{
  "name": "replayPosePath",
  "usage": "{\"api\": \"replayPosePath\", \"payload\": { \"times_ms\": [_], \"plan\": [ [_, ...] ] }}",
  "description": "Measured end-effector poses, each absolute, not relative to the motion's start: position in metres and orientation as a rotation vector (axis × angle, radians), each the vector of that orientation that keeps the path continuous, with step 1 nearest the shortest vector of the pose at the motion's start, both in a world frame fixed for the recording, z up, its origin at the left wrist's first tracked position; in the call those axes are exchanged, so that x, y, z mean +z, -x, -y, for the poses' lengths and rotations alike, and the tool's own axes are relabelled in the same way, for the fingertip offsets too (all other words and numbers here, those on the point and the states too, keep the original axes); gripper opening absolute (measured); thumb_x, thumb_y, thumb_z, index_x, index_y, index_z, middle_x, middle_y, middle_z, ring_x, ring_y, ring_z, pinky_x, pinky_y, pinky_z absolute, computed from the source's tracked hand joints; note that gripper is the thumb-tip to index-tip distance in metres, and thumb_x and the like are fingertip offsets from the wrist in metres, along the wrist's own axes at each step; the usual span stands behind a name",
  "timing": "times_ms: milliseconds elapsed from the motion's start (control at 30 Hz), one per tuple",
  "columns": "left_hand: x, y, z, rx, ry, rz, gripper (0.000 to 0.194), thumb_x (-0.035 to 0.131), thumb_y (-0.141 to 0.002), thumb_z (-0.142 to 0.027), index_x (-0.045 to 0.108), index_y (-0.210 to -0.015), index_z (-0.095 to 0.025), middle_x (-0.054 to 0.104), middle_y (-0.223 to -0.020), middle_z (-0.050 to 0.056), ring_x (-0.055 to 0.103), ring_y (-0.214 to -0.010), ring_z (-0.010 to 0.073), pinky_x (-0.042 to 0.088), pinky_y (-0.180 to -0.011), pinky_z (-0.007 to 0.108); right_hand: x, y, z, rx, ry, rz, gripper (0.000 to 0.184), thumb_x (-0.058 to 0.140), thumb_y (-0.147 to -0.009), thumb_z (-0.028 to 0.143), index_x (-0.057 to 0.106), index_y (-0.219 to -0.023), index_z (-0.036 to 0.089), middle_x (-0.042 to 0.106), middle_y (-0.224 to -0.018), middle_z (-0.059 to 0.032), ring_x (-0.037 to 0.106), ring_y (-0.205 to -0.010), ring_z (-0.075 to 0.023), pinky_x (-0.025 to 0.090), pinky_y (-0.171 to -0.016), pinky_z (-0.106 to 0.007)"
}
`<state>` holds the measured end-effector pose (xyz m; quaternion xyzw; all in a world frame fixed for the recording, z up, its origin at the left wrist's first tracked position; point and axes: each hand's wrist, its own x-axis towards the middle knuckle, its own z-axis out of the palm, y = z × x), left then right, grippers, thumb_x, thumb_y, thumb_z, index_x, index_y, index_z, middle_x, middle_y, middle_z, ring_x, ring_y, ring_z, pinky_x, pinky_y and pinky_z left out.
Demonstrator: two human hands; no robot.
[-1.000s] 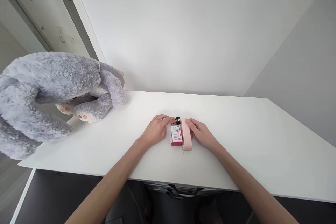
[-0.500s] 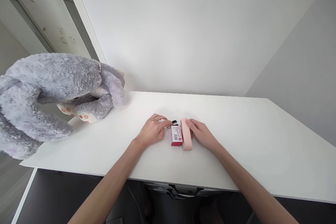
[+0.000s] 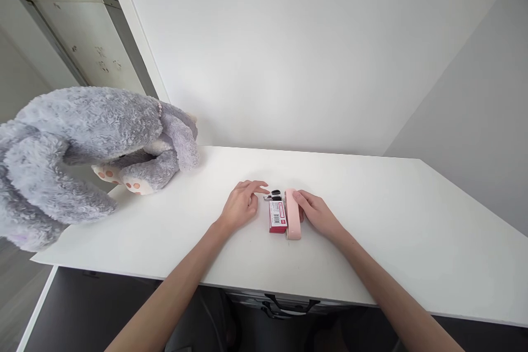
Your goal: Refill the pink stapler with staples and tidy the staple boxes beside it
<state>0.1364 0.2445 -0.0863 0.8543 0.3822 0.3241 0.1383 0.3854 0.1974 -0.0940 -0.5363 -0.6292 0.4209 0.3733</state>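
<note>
A pink stapler (image 3: 292, 213) lies on the white table (image 3: 371, 220), with a small red box (image 3: 276, 215) of staples beside it on the left. A small black and silver object (image 3: 273, 195) lies just beyond the box. My left hand (image 3: 242, 204) rests palm down left of the box, fingers stretched out, fingertips close to the black object. My right hand (image 3: 315, 213) lies against the stapler's right side, fingers curled on it.
A large grey plush toy (image 3: 82, 143) lies over the table's far left corner. A white wall rises behind the table. A black handle (image 3: 284, 305) shows under the near edge. A cabinet (image 3: 88, 41) stands at the far left.
My left hand has drawn back a little to the left, its fingers now off the black object and flatter. The right hand and the stapler stay in place.
</note>
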Motion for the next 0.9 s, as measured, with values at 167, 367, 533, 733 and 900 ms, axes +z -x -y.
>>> {"api": "replayPosePath", "payload": {
  "times_ms": [167,367,533,733,900],
  "plan": [
    [-0.089,-0.135,-0.25,1.065,-2.326,-1.292,0.044,0.038,-0.086,-0.002,0.062,-0.115,-0.024,0.078,-0.111,-0.001,0.067,-0.105,0.0215,0.053,-0.096,0.042,-0.094,-0.385,-0.196,1.087,1.356,1.593,0.053,0.04,-0.099,0.071,0.053,-0.077,0.025,0.057,-0.066,0.0024,0.053,-0.066,-0.0193,0.041,-0.067,-0.032],
    [-0.096,-0.131,-0.254,0.916,-2.307,-1.079,0.059,0.038,-0.085,-0.001,0.053,-0.136,-0.024,0.066,-0.139,0.004,0.059,-0.133,0.0213,0.05,-0.109,0.043,-0.093,-0.383,-0.193,1.08,1.348,1.578,0.053,0.041,-0.099,0.071,0.052,-0.076,0.024,0.056,-0.066,0.0026,0.054,-0.066,-0.0186,0.041,-0.068,-0.032],
    [-0.099,-0.13,-0.252,0.819,-2.362,-0.998,0.063,0.041,-0.084,-0.004,0.053,-0.142,-0.026,0.06,-0.148,0.002,0.055,-0.137,0.0238,0.042,-0.118,0.046,-0.092,-0.381,-0.191,1.068,1.356,1.572,0.054,0.042,-0.098,0.072,0.053,-0.077,0.024,0.056,-0.066,0.0026,0.054,-0.065,-0.0188,0.041,-0.069,-0.032],
    [-0.097,-0.13,-0.249,0.786,-2.276,-0.951,0.063,0.041,-0.082,-0.004,0.053,-0.139,-0.026,0.071,-0.134,0.0,0.062,-0.124,0.023,0.046,-0.107,0.04,-0.095,-0.381,-0.192,1.044,1.372,1.564,0.055,0.042,-0.098,0.072,0.053,-0.077,0.023,0.057,-0.065,0.0033,0.055,-0.065,-0.0177,0.041,-0.068,-0.031],
    [-0.094,-0.129,-0.248,0.77,-2.211,-0.963,0.06,0.041,-0.081,-0.006,0.054,-0.137,-0.027,0.074,-0.128,0.0,0.069,-0.091,0.0193,0.05,-0.084,0.033,-0.095,-0.381,-0.192,1.062,1.349,1.544,0.053,0.045,-0.098,0.07,0.055,-0.077,0.023,0.058,-0.065,0.0034,0.055,-0.065,-0.0167,0.041,-0.068,-0.03]
  ]
}}
